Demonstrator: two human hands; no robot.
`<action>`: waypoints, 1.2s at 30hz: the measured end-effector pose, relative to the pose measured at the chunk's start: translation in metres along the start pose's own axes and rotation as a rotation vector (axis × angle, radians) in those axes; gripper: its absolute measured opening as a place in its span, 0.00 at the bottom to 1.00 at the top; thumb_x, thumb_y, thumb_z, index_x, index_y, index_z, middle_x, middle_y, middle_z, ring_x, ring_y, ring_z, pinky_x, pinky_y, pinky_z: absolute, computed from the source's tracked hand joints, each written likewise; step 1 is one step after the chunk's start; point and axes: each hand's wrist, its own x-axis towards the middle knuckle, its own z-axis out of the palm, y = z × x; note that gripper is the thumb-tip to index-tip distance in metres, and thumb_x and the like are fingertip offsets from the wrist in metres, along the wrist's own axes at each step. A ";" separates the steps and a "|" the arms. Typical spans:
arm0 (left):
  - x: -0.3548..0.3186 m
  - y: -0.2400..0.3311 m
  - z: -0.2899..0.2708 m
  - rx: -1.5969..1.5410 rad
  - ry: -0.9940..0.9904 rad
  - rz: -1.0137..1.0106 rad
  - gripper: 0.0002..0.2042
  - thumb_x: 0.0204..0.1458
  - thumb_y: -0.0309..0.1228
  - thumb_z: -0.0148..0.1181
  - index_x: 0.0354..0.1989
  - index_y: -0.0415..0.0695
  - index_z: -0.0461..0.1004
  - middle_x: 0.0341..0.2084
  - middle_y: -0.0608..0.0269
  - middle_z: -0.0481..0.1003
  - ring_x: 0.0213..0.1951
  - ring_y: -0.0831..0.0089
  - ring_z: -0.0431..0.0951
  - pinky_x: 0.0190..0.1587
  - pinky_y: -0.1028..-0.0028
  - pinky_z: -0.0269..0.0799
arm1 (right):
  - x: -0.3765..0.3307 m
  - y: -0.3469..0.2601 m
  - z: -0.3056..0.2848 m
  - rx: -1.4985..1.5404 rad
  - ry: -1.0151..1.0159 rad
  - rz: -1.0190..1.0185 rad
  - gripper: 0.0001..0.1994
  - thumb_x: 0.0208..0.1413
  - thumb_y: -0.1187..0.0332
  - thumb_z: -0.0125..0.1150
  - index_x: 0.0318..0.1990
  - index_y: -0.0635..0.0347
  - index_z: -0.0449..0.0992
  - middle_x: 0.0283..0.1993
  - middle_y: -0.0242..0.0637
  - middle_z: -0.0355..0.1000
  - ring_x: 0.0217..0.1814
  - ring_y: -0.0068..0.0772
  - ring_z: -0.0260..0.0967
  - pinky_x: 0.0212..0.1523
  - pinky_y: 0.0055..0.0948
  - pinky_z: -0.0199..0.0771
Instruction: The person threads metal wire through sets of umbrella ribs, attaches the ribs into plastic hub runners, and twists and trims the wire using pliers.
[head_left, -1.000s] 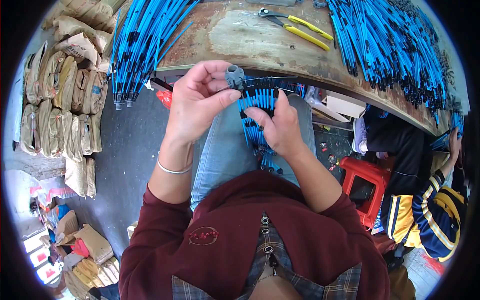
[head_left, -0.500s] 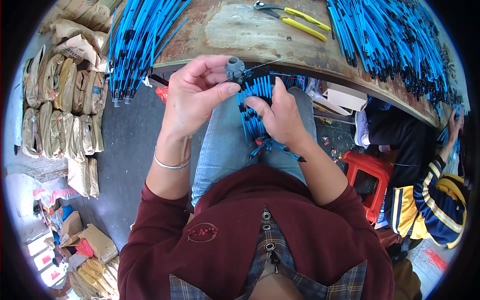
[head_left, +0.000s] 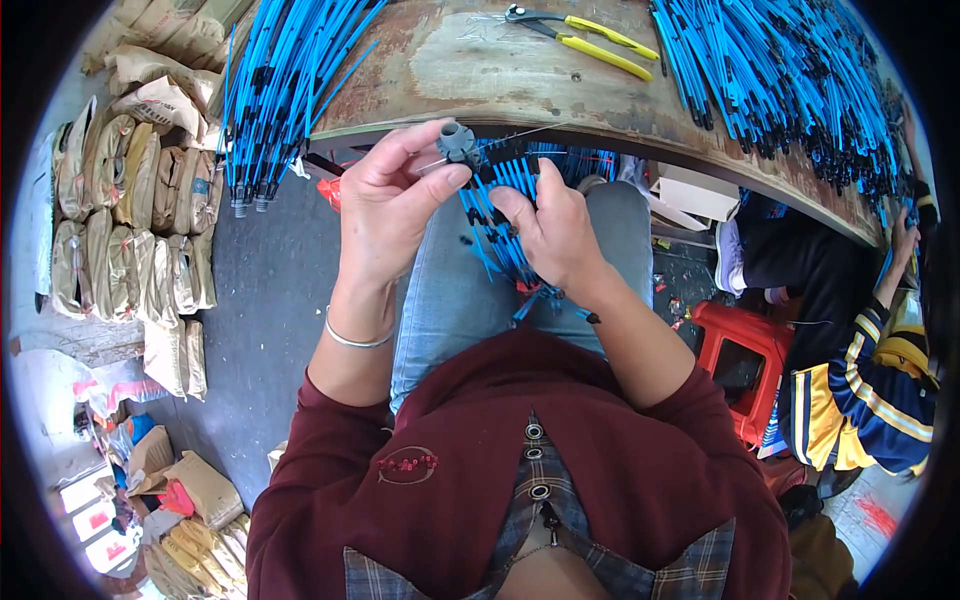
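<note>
My left hand [head_left: 393, 195] pinches a wire close beside a grey ribbed plastic hub [head_left: 457, 142], which has a round hollow top. The thin wire [head_left: 530, 132] runs from there to the right, through the black ends of a row of blue rods. Round this bundle of blue rods with black fittings [head_left: 508, 172] my right hand [head_left: 550, 222] is closed, thumb on top. The rods hang down over my lap, and their lower ends splay out below my right hand. The hub sits at the left end of the row, against my left fingertips.
Yellow-handled pliers [head_left: 585, 42] lie on the wooden table [head_left: 480, 80]. Blue rods [head_left: 285, 80] are heaped at its left, more rods [head_left: 790, 90] at its right. A red stool [head_left: 742, 365] and a co-worker's striped sleeve [head_left: 858, 350] are at right. Brown packages [head_left: 130, 260] stack up at left.
Both hands have shifted slightly, and the hub has moved a little left and down. The rods' lower ends have swung somewhat. At right, the co-worker's hand has moved slightly.
</note>
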 end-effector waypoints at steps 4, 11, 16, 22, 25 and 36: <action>-0.002 0.000 -0.012 -0.015 -0.072 -0.038 0.19 0.42 0.14 0.60 0.46 0.35 0.71 0.37 0.62 0.74 0.37 0.79 0.74 0.42 0.80 0.70 | 0.003 0.003 0.001 -0.019 -0.032 -0.024 0.17 0.51 0.63 0.59 0.37 0.68 0.61 0.24 0.56 0.68 0.30 0.58 0.68 0.26 0.44 0.65; -0.001 0.006 -0.006 -0.018 -0.054 -0.078 0.19 0.42 0.14 0.60 0.46 0.35 0.70 0.35 0.64 0.74 0.35 0.82 0.72 0.39 0.82 0.68 | 0.006 0.008 -0.003 -0.096 -0.073 -0.150 0.13 0.53 0.65 0.55 0.38 0.67 0.64 0.24 0.48 0.69 0.28 0.51 0.70 0.28 0.36 0.67; -0.001 0.003 -0.009 0.041 -0.067 -0.044 0.19 0.42 0.14 0.60 0.46 0.35 0.71 0.34 0.65 0.74 0.35 0.82 0.72 0.39 0.83 0.68 | 0.009 0.006 -0.006 -0.180 -0.150 -0.188 0.14 0.53 0.65 0.56 0.38 0.68 0.63 0.25 0.50 0.69 0.29 0.53 0.69 0.27 0.38 0.66; 0.005 -0.001 -0.023 0.068 -0.200 0.055 0.19 0.41 0.15 0.61 0.45 0.35 0.71 0.33 0.66 0.73 0.34 0.84 0.72 0.36 0.84 0.67 | 0.014 0.004 -0.010 -0.096 -0.272 -0.164 0.14 0.54 0.65 0.55 0.38 0.68 0.63 0.25 0.51 0.69 0.30 0.54 0.69 0.27 0.40 0.66; 0.006 0.002 -0.023 0.016 -0.191 -0.008 0.18 0.41 0.15 0.61 0.44 0.36 0.72 0.31 0.67 0.73 0.31 0.85 0.70 0.34 0.84 0.67 | 0.010 0.004 -0.002 -0.075 -0.208 -0.186 0.15 0.54 0.63 0.55 0.34 0.67 0.61 0.22 0.53 0.67 0.28 0.57 0.67 0.25 0.44 0.64; 0.006 0.004 -0.035 0.057 -0.401 0.072 0.19 0.38 0.18 0.64 0.43 0.34 0.73 0.31 0.63 0.73 0.32 0.79 0.72 0.33 0.82 0.69 | 0.001 -0.002 -0.010 0.052 -0.294 -0.188 0.15 0.57 0.61 0.50 0.33 0.68 0.62 0.20 0.53 0.64 0.26 0.58 0.65 0.25 0.44 0.62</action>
